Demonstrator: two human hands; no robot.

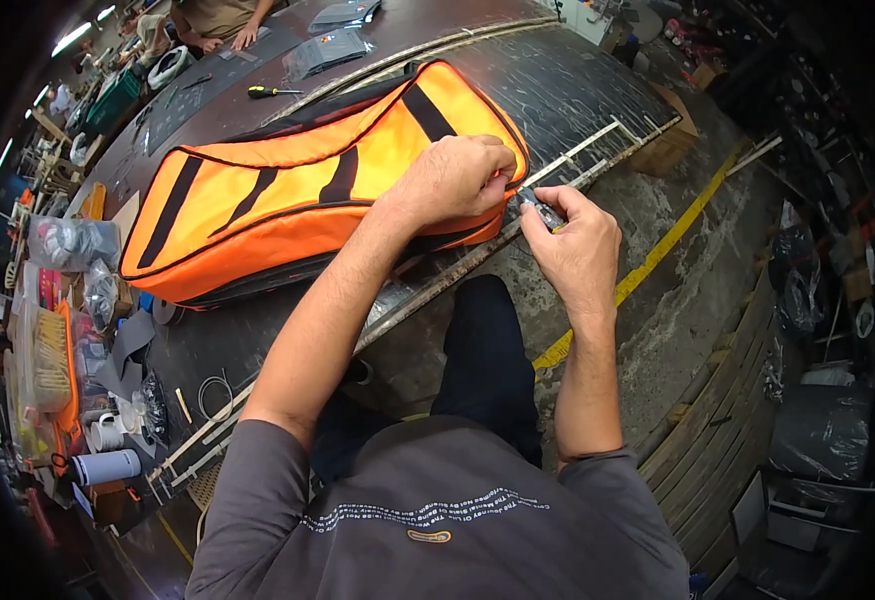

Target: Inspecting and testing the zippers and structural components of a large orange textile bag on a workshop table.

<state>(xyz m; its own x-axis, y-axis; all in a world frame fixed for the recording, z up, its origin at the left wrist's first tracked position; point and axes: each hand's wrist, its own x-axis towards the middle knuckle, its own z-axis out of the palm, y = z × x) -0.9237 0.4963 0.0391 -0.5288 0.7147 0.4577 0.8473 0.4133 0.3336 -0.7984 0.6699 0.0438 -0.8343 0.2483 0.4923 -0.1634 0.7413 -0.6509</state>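
Note:
A long orange bag with black straps and dark piping lies on the dark worktable. My left hand is closed at the bag's right end, with thumb and fingers pinched together at its edge. What sits between those fingers is too small to make out. Just to the right, past the table edge, my right hand grips a small dark tool with a metallic tip and a bit of yellow. The fingers partly cover this tool, so its exact kind is unclear. Its tip points toward the bag's end.
A yellow-and-black screwdriver lies behind the bag. Across the table are another person's hands and dark flat pieces. Plastic bins, a white mug and a wire coil are at left. A cardboard box stands beyond the table's right corner.

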